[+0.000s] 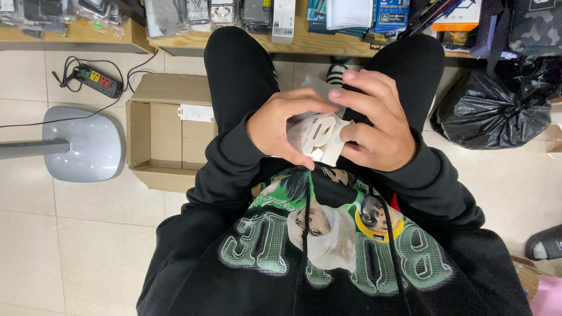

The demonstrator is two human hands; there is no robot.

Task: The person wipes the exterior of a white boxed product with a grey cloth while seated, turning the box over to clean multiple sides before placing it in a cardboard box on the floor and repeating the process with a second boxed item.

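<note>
The person sits over a tiled floor (88, 234). Left of the lap stands an open cardboard box (167, 137), a grey stand base (88, 143) beyond it. Right of the lap lies a black bag (492, 111). Above the lap, left hand (281, 126) and right hand (377, 126) each pinch a small white packet (316, 137).

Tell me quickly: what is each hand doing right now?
Left hand: fingers closed on the small white package.
Right hand: fingers closed on the same package's other side.
</note>
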